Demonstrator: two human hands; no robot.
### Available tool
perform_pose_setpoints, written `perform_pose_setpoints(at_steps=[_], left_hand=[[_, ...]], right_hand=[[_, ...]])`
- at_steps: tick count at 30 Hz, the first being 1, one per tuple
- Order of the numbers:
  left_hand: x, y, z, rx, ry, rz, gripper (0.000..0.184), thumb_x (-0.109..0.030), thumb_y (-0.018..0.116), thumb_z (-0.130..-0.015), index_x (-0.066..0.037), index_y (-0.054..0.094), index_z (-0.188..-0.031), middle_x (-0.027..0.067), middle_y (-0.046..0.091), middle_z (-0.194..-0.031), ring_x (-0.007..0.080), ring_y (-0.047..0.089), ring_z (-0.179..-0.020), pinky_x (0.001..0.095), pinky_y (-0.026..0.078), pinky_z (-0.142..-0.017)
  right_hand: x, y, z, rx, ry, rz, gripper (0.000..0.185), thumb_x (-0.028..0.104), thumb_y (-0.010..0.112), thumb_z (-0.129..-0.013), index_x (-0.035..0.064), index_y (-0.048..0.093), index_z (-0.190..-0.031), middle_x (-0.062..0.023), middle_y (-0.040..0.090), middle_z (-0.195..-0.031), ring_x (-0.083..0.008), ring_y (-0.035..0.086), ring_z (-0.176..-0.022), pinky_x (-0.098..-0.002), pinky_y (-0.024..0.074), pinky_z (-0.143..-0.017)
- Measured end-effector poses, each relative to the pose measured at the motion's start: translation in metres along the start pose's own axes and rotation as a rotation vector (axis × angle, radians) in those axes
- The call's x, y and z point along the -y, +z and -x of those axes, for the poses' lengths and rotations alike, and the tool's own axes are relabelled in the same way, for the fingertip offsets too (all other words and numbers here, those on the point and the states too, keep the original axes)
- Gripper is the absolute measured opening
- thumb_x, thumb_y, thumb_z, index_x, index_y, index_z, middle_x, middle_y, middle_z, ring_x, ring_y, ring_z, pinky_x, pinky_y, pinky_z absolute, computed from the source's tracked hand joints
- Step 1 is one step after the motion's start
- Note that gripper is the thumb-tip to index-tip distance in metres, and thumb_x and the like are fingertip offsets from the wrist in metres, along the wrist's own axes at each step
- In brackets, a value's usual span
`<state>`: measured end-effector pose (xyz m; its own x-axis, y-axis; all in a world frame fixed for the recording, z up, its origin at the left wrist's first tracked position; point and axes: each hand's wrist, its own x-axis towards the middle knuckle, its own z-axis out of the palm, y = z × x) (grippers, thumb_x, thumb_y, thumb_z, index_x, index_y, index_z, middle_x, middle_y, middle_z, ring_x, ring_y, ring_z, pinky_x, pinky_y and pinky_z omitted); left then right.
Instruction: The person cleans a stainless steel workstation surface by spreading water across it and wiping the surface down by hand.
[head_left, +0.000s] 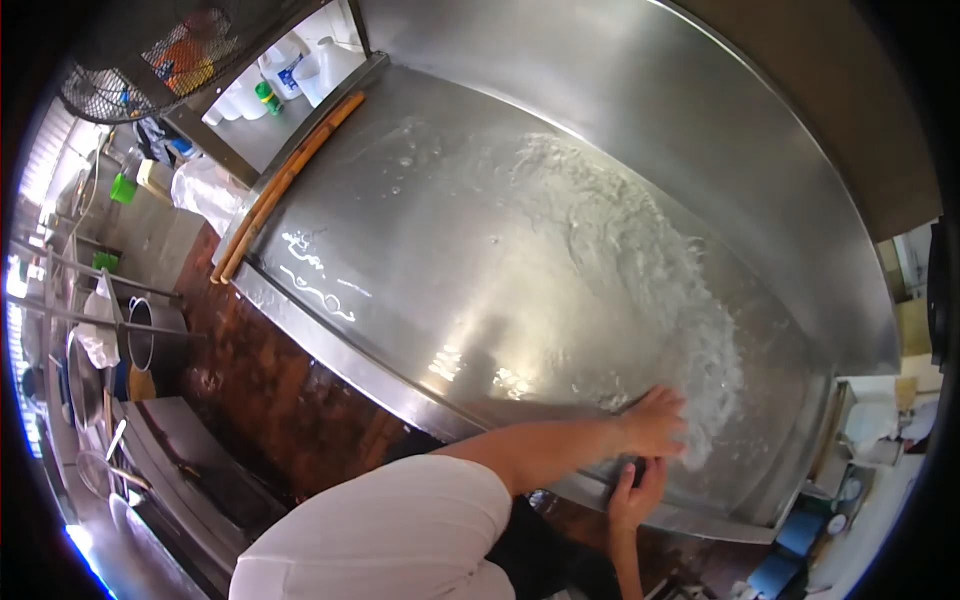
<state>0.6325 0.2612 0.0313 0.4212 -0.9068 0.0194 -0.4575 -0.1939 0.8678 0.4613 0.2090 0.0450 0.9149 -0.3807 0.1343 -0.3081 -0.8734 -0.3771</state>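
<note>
My left hand (655, 422) reaches over the near right part of a large stainless-steel basin (400, 270), at the edge of the moving water. Its fingers are stretched out and somewhat smeared by motion. Just below it, my right hand (638, 495) is at the basin's front rim, thumb and fingers curled around a small dark object (636, 468) whose kind I cannot make out. Shallow water (640, 250) sweeps in a rippling band from the far side toward my hands.
Two long wooden sticks (290, 185) lie along the basin's left edge. White jugs (290, 75) stand beyond them. Below the front rim is a wet reddish-brown floor (260, 370). A large pot (155, 330) sits at left. Blue containers (785, 555) are at lower right.
</note>
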Motion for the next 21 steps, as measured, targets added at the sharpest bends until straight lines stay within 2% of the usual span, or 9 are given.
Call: perform_pose_setpoints(at_steps=[3,5,7,8,10,13,16,19,21], left_hand=[[0.037,-0.041,0.057,-0.488,0.155,-0.118,0.052,-0.049,0.069,-0.082,-0.017,0.066,-0.122,0.0231,0.044,-0.144,0.0422,0.038,-0.135,0.0554,0.024,-0.113],[0.105,-0.112,0.117,-0.880,0.037,-0.255,0.048,-0.039,0.074,-0.080,-0.015,0.065,-0.121,0.0206,0.048,-0.140,0.0403,0.039,-0.133,0.0583,0.026,-0.110],[0.214,-0.197,0.215,-0.954,-0.545,-0.777,0.050,-0.033,0.063,-0.088,-0.010,0.055,-0.132,0.0195,0.047,-0.141,0.0388,0.035,-0.138,0.0578,0.024,-0.113],[0.224,-0.247,0.271,-1.058,-0.639,-1.333,0.057,-0.041,0.057,-0.092,-0.010,0.048,-0.139,0.0201,0.042,-0.146,0.0383,0.031,-0.141,0.0554,0.023,-0.115],[0.230,-0.308,0.362,-1.177,-1.154,-0.864,0.068,-0.056,0.050,-0.094,-0.011,0.043,-0.145,0.0206,0.038,-0.151,0.0370,0.030,-0.142,0.0534,0.022,-0.116],[0.213,-0.316,0.342,-1.005,-1.449,-0.878,0.075,-0.059,0.047,-0.094,-0.010,0.037,-0.149,0.0205,0.034,-0.154,0.0352,0.025,-0.145,0.0505,0.018,-0.118],[0.205,-0.296,0.246,-0.826,-1.098,-0.843,0.072,-0.057,0.042,-0.096,-0.008,0.037,-0.149,0.0177,0.031,-0.156,0.0371,0.024,-0.146,0.0517,0.016,-0.118],[0.186,-0.233,0.131,-0.388,-0.898,-0.965,0.078,-0.055,0.043,-0.096,-0.003,0.029,-0.152,0.0189,0.026,-0.158,0.0424,0.019,-0.146,0.0571,0.011,-0.118],[0.164,-0.170,0.062,-0.557,-0.573,-0.844,0.072,-0.050,0.034,-0.098,0.001,0.030,-0.150,0.0263,0.023,-0.157,0.0424,0.017,-0.147,0.0564,0.011,-0.119]], right_hand=[[0.001,-0.002,0.004,0.029,0.005,0.033,0.045,0.031,0.056,-0.095,-0.0021,0.057,-0.126,-0.0282,0.050,-0.138,-0.0446,0.048,-0.126,-0.0489,0.0356,-0.108],[-0.006,0.004,0.005,0.001,-0.028,0.025,0.045,0.031,0.057,-0.094,-0.0022,0.058,-0.125,-0.0285,0.051,-0.137,-0.0449,0.049,-0.126,-0.0489,0.0360,-0.107],[0.001,0.001,0.001,0.008,-0.025,0.028,0.045,0.029,0.060,-0.090,-0.0022,0.059,-0.122,-0.0292,0.050,-0.137,-0.0466,0.049,-0.124,-0.0510,0.0371,-0.106],[0.004,-0.001,-0.001,0.015,-0.020,0.034,0.045,0.028,0.062,-0.088,-0.0022,0.059,-0.121,-0.0295,0.050,-0.137,-0.0475,0.049,-0.124,-0.0521,0.0377,-0.105],[0.004,0.000,-0.001,0.005,-0.024,0.021,0.045,0.027,0.062,-0.087,-0.0023,0.059,-0.121,-0.0300,0.050,-0.136,-0.0476,0.049,-0.123,-0.0519,0.0383,-0.104],[0.004,0.003,0.001,0.005,-0.037,0.024,0.046,0.026,0.064,-0.086,-0.0025,0.058,-0.121,-0.0303,0.050,-0.137,-0.0477,0.049,-0.123,-0.0520,0.0386,-0.104],[0.001,0.002,-0.002,0.013,-0.049,0.035,0.046,0.026,0.064,-0.085,-0.0024,0.058,-0.121,-0.0303,0.050,-0.136,-0.0476,0.049,-0.122,-0.0522,0.0387,-0.103],[0.002,0.003,-0.002,0.016,-0.054,0.044,0.046,0.026,0.065,-0.085,-0.0021,0.058,-0.121,-0.0301,0.050,-0.136,-0.0473,0.049,-0.123,-0.0522,0.0386,-0.104],[0.000,0.002,-0.001,0.009,-0.052,0.048,0.046,0.025,0.066,-0.084,-0.0018,0.058,-0.120,-0.0297,0.050,-0.136,-0.0467,0.049,-0.123,-0.0519,0.0384,-0.104]])
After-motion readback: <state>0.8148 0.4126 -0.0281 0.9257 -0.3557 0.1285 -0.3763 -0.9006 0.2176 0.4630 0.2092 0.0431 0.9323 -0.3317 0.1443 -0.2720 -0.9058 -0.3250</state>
